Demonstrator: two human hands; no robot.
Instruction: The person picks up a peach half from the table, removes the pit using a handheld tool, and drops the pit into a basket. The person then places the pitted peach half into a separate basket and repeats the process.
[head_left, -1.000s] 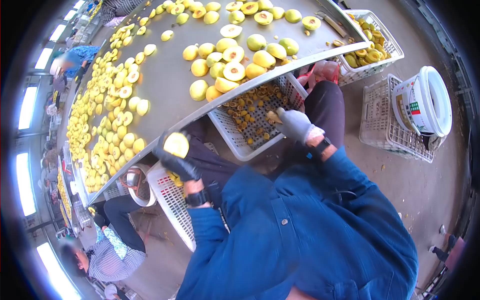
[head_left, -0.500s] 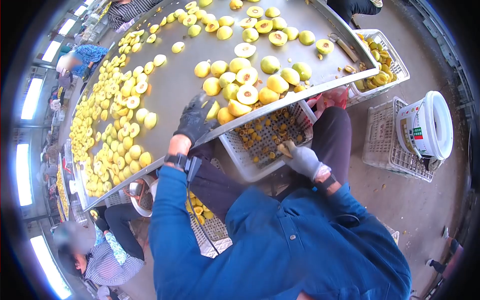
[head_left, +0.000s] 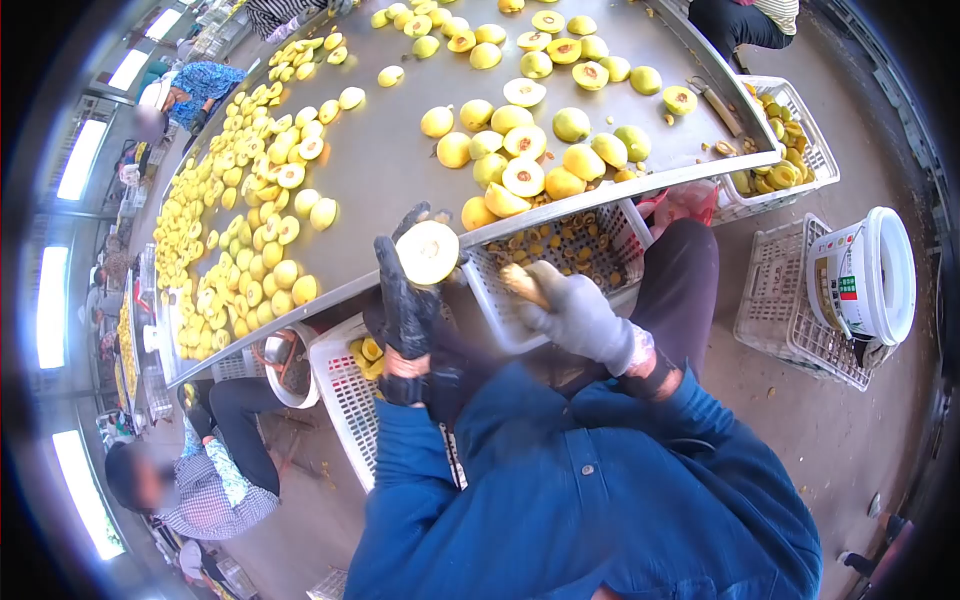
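My left hand (head_left: 407, 310), in a black glove, holds a peach half (head_left: 428, 252) with its pale cut face up, just off the table's near edge. My right hand (head_left: 583, 318), in a grey glove, is closed round a wooden-handled tool (head_left: 524, 285); its working end cannot be made out. This hand is over the near side of a white basket (head_left: 490, 318) with pits and scraps in it. Near the table edge lies a group of yellow peach halves (head_left: 523, 178), some with the cut face and reddish middle showing.
The metal table (head_left: 380, 140) has a raised rim and a large heap of peach halves (head_left: 245, 230) at left. Another wooden-handled tool (head_left: 722, 112) lies at its right corner. Crates (head_left: 825, 165) and a white bucket (head_left: 880, 280) stand right. Co-workers (head_left: 215, 500) sit at left.
My left hand has come back from the table edge and now holds a peach half up. My right hand has risen from over the basket and moved left, with the tool still in it.
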